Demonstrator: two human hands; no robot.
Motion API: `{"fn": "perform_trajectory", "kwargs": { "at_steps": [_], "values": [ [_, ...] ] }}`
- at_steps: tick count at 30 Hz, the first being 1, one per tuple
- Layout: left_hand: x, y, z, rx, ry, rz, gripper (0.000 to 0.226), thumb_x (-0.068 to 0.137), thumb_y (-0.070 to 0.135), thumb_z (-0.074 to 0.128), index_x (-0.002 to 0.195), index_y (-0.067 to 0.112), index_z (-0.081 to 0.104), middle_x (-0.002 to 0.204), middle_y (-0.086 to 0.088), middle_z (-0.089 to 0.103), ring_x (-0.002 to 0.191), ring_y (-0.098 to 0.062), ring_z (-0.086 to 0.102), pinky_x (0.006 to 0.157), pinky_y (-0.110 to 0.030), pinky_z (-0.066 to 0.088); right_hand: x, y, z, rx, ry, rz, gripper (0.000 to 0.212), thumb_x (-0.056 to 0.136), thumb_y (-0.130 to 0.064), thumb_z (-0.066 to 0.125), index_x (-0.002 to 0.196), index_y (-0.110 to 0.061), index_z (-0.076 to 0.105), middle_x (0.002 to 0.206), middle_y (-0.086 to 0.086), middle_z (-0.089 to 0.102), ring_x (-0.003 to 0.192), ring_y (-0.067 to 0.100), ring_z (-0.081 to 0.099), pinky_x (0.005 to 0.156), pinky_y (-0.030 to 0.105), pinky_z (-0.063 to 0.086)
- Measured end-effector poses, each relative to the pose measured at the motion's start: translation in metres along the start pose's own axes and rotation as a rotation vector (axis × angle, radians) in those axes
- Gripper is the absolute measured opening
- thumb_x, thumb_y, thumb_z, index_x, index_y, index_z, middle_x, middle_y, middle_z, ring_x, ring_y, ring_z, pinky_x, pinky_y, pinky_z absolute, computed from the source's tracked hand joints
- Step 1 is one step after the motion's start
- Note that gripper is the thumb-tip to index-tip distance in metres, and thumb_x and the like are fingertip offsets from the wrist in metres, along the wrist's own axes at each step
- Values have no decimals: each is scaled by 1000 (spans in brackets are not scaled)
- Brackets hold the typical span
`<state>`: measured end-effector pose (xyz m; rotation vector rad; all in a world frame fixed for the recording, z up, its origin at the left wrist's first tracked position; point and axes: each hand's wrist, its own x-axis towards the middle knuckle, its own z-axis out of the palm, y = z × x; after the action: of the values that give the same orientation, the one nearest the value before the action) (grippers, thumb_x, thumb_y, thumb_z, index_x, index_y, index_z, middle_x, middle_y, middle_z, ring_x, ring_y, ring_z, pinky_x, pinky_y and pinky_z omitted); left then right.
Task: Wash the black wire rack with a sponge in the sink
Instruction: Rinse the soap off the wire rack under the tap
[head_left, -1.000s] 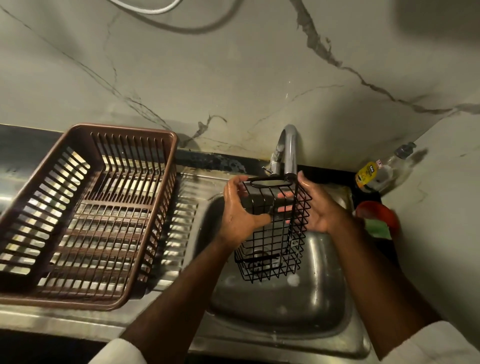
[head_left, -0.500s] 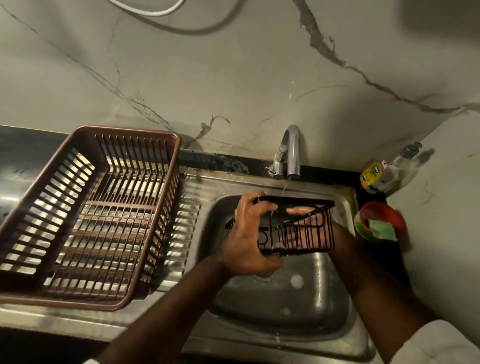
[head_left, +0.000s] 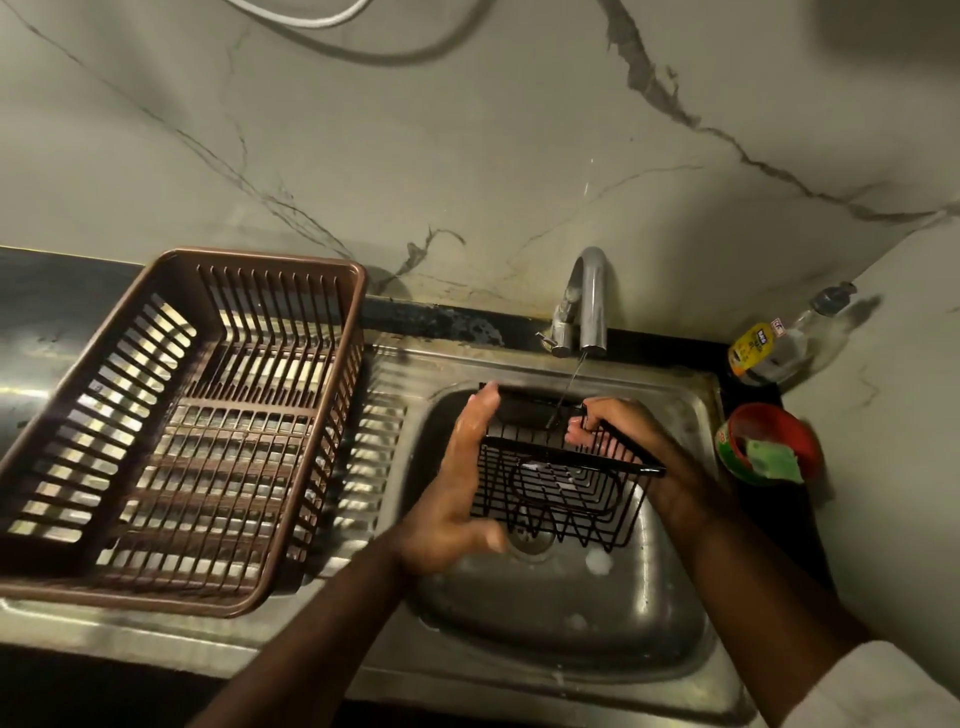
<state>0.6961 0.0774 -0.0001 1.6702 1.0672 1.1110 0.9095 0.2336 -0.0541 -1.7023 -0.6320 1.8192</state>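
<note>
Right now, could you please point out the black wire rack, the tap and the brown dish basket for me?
black wire rack (head_left: 563, 493): head view, on its wire mesh wall.
tap (head_left: 592, 296): head view, on the curved spout.
brown dish basket (head_left: 270, 257): head view, on its back rim.

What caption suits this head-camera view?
Left hand presses and right hand grips a black wire rack under a stream from the tap, above the sink.

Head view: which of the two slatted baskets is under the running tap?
The black wire rack, between the left hand and right hand over the sink; the brown plastic basket sits on the drainboard.
</note>
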Motion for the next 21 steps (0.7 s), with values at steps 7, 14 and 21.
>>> {"fn": "perform_trajectory", "kwargs": {
  "at_steps": [7, 14, 21],
  "values": [
    [5, -6, 16, -686, 368, -831, 61, 96, 62, 48, 134, 16, 62, 130, -8, 67, 120, -27, 64, 98, -47, 51, 3, 2, 18, -88, 31, -183, 62, 83, 19, 46, 138, -8, 55, 113, 17, 67, 101, 26, 67, 74, 31, 62],
    [11, -15, 28, -480, 439, -1066, 50, 94, 24, 55, 140, 32, 38, 125, -6, 58, 109, -27, 59, 82, -48, 54, -8, 2, 30, -314, 8, -366, 46, 96, -7, 57, 141, -14, 51, 113, 9, 70, 93, 26, 73, 55, 27, 57],
    [17, -13, 0, -385, 355, -1065, 48, 84, 33, 57, 128, 19, 44, 102, -9, 67, 88, -27, 65, 75, -41, 51, -6, -17, 23, -725, 73, -659, 16, 98, -17, 62, 86, -20, 72, 75, 9, 74, 55, 17, 69, 49, 22, 54]
  ]
}}
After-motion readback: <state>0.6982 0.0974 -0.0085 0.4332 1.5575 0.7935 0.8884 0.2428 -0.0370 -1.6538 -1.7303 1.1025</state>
